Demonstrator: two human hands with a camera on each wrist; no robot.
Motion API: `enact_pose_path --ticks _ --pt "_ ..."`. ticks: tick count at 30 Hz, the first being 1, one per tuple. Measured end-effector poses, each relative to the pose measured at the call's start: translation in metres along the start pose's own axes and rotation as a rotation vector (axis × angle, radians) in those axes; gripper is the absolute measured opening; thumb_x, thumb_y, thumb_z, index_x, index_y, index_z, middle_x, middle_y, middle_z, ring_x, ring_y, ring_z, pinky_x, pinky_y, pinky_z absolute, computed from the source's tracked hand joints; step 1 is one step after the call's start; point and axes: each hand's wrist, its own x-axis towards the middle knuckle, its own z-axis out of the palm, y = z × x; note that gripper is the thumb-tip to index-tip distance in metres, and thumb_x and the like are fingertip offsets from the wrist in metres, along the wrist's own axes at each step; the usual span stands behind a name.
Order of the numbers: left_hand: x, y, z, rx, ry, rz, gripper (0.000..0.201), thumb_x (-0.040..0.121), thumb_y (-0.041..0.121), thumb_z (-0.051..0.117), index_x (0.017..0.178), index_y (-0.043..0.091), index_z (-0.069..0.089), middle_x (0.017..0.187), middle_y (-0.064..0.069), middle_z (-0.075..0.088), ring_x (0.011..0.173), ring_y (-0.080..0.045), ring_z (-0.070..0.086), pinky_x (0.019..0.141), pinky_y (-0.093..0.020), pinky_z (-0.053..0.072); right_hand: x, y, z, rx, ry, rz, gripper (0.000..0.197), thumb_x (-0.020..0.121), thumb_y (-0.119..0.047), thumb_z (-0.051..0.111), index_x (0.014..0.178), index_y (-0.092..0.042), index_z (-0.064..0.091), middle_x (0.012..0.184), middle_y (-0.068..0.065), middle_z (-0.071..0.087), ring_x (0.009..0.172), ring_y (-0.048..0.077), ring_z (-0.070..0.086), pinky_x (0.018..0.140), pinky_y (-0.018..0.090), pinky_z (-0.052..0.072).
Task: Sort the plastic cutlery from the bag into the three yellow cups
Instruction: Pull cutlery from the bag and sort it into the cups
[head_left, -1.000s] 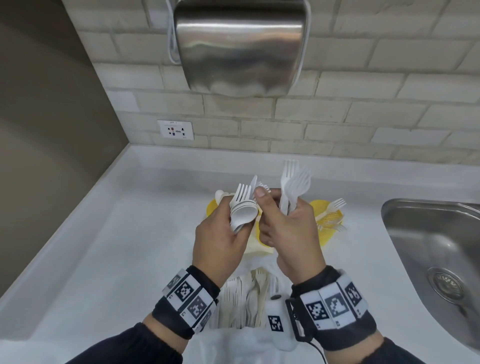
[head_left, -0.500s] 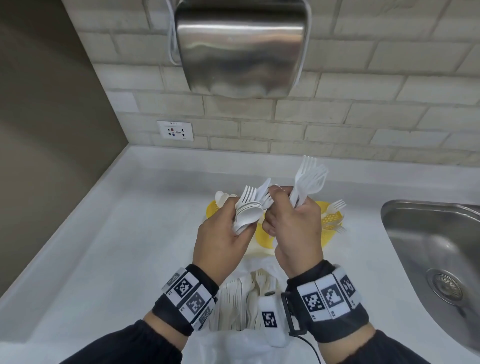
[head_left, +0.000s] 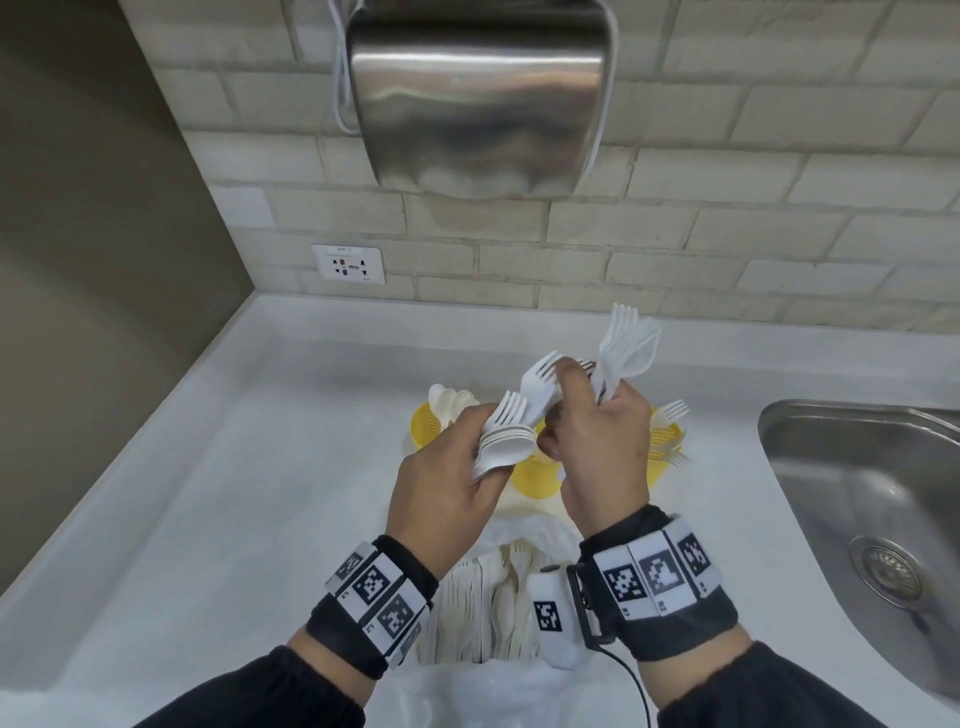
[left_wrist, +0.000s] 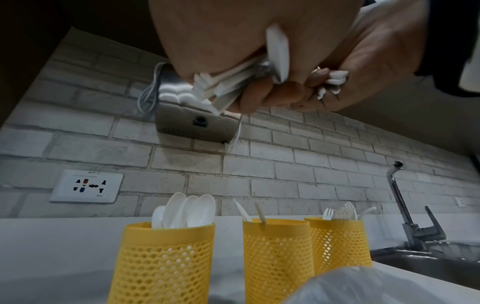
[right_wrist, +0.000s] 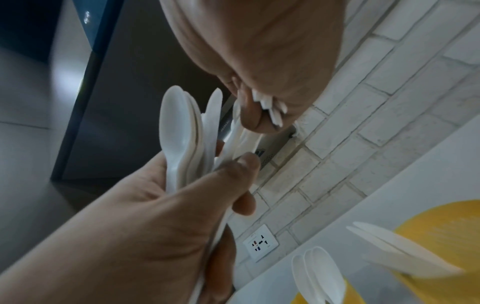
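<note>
My left hand grips a mixed bundle of white spoons and forks above the cups. My right hand holds several forks upright and pinches one more fork at the top of the left bundle. Three yellow mesh cups stand behind the hands: the left cup holds spoons, the middle cup knives, the right cup forks. The plastic bag with more cutlery lies open under my wrists. The right wrist view shows the spoon bundle in the left hand.
A steel sink lies to the right, with its tap behind. A metal hand dryer hangs on the brick wall above the cups. A wall socket is at the back left. A dark panel closes off the left side.
My right hand has risen and shifted right with its forks, tilting them rightward. It now draws one fork out of the left bundle. The left hand has barely moved.
</note>
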Motion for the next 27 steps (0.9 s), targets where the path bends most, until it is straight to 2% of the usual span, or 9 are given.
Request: enact_pose_path --ticks 4,7,9,12,14,18,22,25,27 --pt "0.001 -0.003 0.001 -0.013 -0.035 -0.019 0.028 0.094 0.032 0.065 0.114 0.042 0.048 0.077 0.026 0.057 0.070 -0.005 0.054 0.058 -0.020 0.042 -0.002 -0.002 0.000 -0.075 -0.125 0.049 0.031 0.096 -0.019 0.068 0.068 -0.012 0.055 0.054 0.006 0.031 0.046 0.020 0.028 0.044 0.025 0.027" --pt "0.000 -0.004 0.000 -0.021 -0.068 -0.020 0.027 0.095 0.034 0.068 0.113 0.040 0.048 0.080 0.017 0.063 0.068 -0.011 0.058 0.058 -0.028 0.048 0.003 -0.006 -0.002 0.079 -0.049 0.104 0.028 0.096 -0.009 0.063 0.073 -0.011 0.048 0.049 -0.003 0.029 0.041 0.014 0.024 0.044 0.026 0.020" --pt "0.000 -0.003 -0.002 0.018 -0.089 0.005 0.028 0.095 0.031 0.069 0.110 0.040 0.047 0.074 0.022 0.058 0.069 -0.011 0.054 0.055 -0.025 0.044 0.004 -0.005 -0.005 0.099 -0.045 0.105 0.029 0.096 -0.008 0.062 0.072 -0.009 0.047 0.048 -0.002 0.031 0.041 0.015 0.025 0.044 0.027 0.019" --pt "0.002 -0.001 -0.003 0.068 -0.099 0.050 0.031 0.091 0.024 0.067 0.108 0.040 0.047 0.075 0.024 0.051 0.072 -0.005 0.047 0.053 -0.017 0.034 -0.001 -0.003 -0.008 -0.036 -0.147 0.120 0.026 0.094 -0.014 0.068 0.083 0.009 0.063 0.059 0.010 0.037 0.044 0.019 0.028 0.042 0.024 0.022" --pt "0.002 -0.003 -0.003 0.066 -0.106 0.031 0.031 0.091 0.025 0.068 0.107 0.041 0.047 0.073 0.026 0.051 0.068 -0.004 0.048 0.054 -0.015 0.034 0.001 -0.003 -0.009 -0.054 -0.173 0.110 0.020 0.096 -0.015 0.065 0.094 0.003 0.074 0.064 0.014 0.035 0.047 0.019 0.026 0.042 0.024 0.023" --pt "0.002 -0.005 -0.002 0.025 -0.114 -0.017 0.021 0.094 0.037 0.062 0.108 0.041 0.047 0.077 0.031 0.058 0.067 0.002 0.056 0.054 -0.013 0.036 0.015 -0.010 -0.016 0.141 0.010 0.002 0.026 0.106 -0.017 0.053 0.089 -0.007 0.070 0.058 0.003 0.033 0.048 0.015 0.029 0.043 0.026 0.024" --pt "0.003 -0.006 -0.004 0.032 -0.095 -0.017 0.017 0.095 0.042 0.054 0.109 0.032 0.052 0.069 0.025 0.052 0.069 0.004 0.055 0.051 -0.012 0.034 0.022 -0.023 -0.035 -0.041 0.138 -0.177 0.031 0.109 -0.028 0.046 0.088 -0.017 0.066 0.069 -0.004 0.053 0.060 0.011 0.051 0.056 0.025 0.044" --pt "0.008 -0.005 -0.005 0.044 -0.096 -0.013 0.018 0.095 0.043 0.052 0.107 0.030 0.054 0.073 0.025 0.052 0.069 0.001 0.055 0.053 -0.017 0.037 0.017 -0.032 -0.043 -0.083 -0.040 -0.285 0.030 0.110 -0.027 0.044 0.091 -0.013 0.062 0.072 -0.004 0.061 0.074 0.024 0.066 0.067 0.037 0.056" --pt "0.011 -0.004 -0.004 0.021 -0.100 -0.020 0.010 0.096 0.039 0.055 0.103 0.032 0.052 0.076 0.025 0.055 0.070 -0.002 0.055 0.054 -0.020 0.037 0.011 -0.035 -0.044 -0.137 -0.183 -0.265 0.030 0.107 -0.029 0.048 0.093 -0.006 0.062 0.060 -0.005 0.052 0.053 0.022 0.055 0.053 0.033 0.047"
